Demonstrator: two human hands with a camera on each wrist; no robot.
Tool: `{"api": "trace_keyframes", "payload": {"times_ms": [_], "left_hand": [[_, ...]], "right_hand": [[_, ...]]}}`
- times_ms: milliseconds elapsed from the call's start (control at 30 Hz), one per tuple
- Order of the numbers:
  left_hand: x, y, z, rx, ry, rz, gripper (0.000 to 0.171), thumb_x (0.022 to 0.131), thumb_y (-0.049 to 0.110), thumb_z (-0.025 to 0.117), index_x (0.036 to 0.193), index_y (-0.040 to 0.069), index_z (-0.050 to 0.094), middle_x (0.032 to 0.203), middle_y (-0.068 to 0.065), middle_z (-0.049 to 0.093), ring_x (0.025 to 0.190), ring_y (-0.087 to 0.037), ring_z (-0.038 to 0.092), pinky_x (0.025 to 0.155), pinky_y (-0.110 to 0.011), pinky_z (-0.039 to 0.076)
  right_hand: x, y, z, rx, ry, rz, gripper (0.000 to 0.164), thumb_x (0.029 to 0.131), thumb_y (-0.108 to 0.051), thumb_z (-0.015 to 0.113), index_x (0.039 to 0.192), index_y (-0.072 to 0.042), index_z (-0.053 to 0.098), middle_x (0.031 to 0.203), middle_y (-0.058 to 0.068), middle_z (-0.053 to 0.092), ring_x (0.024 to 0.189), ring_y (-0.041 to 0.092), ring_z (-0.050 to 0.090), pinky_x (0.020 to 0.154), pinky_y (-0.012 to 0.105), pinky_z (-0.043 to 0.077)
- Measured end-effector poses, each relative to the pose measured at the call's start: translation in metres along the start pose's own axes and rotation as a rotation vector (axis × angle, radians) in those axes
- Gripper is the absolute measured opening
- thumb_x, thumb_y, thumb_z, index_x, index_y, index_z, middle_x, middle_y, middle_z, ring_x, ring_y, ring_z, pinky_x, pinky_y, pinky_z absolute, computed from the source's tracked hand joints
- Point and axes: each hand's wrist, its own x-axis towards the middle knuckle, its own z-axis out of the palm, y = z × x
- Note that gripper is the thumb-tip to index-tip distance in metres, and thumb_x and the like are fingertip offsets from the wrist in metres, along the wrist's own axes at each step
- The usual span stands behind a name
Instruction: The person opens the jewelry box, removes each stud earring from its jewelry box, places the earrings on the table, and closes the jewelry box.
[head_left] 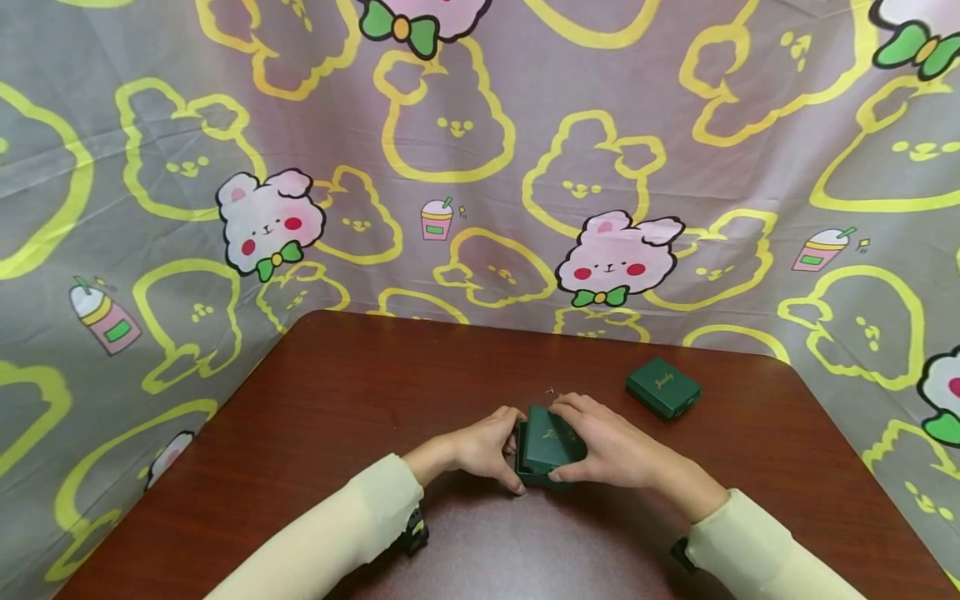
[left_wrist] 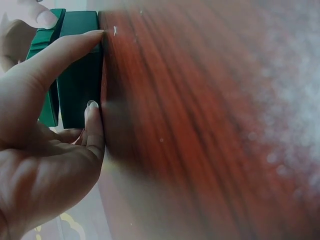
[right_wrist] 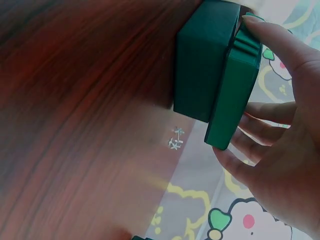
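My left hand (head_left: pixel 483 447) holds the dark green base (left_wrist: pixel 79 97) of a small jewelry box, thumb on one side and fingers on the other. The base stands on the table. Its lid (head_left: pixel 546 442), green with gold lettering, is gripped by my right hand (head_left: pixel 618 447) between thumb and fingers. In the right wrist view the lid (right_wrist: pixel 235 95) sits tilted against the top of the base (right_wrist: pixel 202 75), with a narrow gap along part of the seam. The inside of the box is hidden. Just beyond the box lies a small silvery flower-shaped trinket (right_wrist: pixel 176 138).
A second green box or lid (head_left: pixel 663 387) with gold lettering lies toward the back right of the brown wooden table (head_left: pixel 360 392). A patterned cloth curtain (head_left: pixel 465 200) hangs around the table's back and sides.
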Motion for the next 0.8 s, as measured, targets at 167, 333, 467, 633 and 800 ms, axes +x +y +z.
{"api": "trace_keyframes", "payload": {"times_ms": [167,333,467,633,800], "left_hand": [[-0.0006,0.0003,-0.0004,-0.025,-0.004,-0.008,0.084,0.064,0.014,0.098,0.129,0.003,0.046,0.106,-0.002,0.045,0.091,-0.012,0.051,0.082,-0.021,0.045],[-0.0009,0.0004,-0.0003,-0.019,-0.006,-0.011,0.077,0.064,0.014,0.098,0.121,0.008,0.047,0.106,-0.002,0.044,0.093,-0.011,0.048,0.084,-0.022,0.043],[-0.0008,0.0005,-0.0004,-0.009,0.000,-0.012,0.076,0.064,0.015,0.099,0.120,0.010,0.047,0.107,-0.001,0.043,0.095,-0.011,0.046,0.086,-0.023,0.042],[-0.0005,0.0000,-0.0006,-0.014,0.007,-0.017,0.076,0.063,0.016,0.099,0.118,0.011,0.047,0.106,-0.001,0.044,0.095,-0.011,0.046,0.086,-0.023,0.042],[-0.0009,-0.0006,0.0002,-0.015,0.018,-0.007,0.078,0.061,0.015,0.100,0.119,0.011,0.048,0.105,-0.001,0.044,0.094,-0.011,0.047,0.085,-0.023,0.042]], "right_hand": [[0.0026,-0.0021,0.0026,-0.005,-0.003,-0.008,0.085,0.078,-0.054,0.085,0.139,-0.004,0.057,0.138,0.008,0.052,0.120,0.024,0.054,0.094,0.047,0.051],[0.0047,-0.0027,0.0049,-0.003,-0.011,-0.007,0.086,0.077,-0.056,0.085,0.140,-0.004,0.056,0.140,0.007,0.052,0.122,0.026,0.054,0.095,0.048,0.050],[0.0059,-0.0045,0.0059,0.003,-0.014,-0.017,0.084,0.077,-0.053,0.086,0.140,-0.006,0.057,0.139,0.007,0.052,0.122,0.025,0.054,0.095,0.048,0.050],[0.0065,-0.0057,0.0066,0.026,-0.033,-0.020,0.081,0.078,-0.050,0.087,0.141,-0.009,0.057,0.138,0.003,0.052,0.120,0.023,0.054,0.096,0.047,0.050],[0.0065,-0.0046,0.0070,0.040,-0.058,-0.038,0.079,0.079,-0.050,0.086,0.142,-0.013,0.057,0.138,0.003,0.052,0.120,0.024,0.053,0.095,0.049,0.049]]}}
